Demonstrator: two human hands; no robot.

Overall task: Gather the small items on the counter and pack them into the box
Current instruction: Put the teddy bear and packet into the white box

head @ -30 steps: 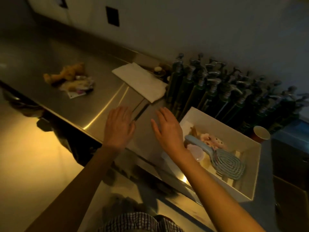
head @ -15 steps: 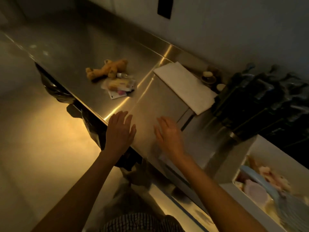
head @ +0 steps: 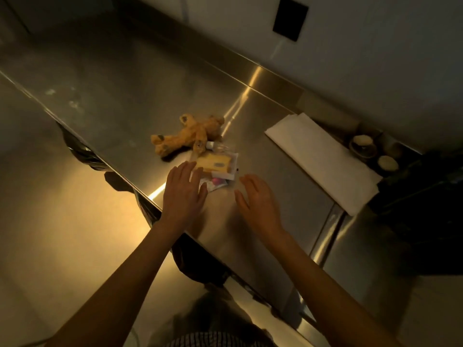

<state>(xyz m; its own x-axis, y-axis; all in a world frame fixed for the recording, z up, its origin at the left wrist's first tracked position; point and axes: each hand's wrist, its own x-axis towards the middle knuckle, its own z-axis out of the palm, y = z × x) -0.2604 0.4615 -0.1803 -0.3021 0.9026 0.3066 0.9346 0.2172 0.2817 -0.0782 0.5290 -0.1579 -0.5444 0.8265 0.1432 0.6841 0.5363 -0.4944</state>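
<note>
Near the front edge of the steel counter (head: pixel 105 78), a person's two bare hands reach for a small heap of items, both with fingers straight and holding nothing. Left hand (head: pixel 184 190) hovers over the near-left side of the pile, its fingertips at or above a yellow packet (head: pixel 214 163); whether they touch cannot be told. Right hand (head: pixel 258 199) sits just beside the pile's right side, apart from it. A plush toy (head: pixel 190 137) lies just behind the heap, a small clear bottle (head: pixel 218 146) between them, and a pink-printed card (head: pixel 215 182) pokes out toward the front edge. The box is out of view. Closing both hands in from either side and scooping under the flat card would likely lift the loose pieces together; the bottle may roll.
</note>
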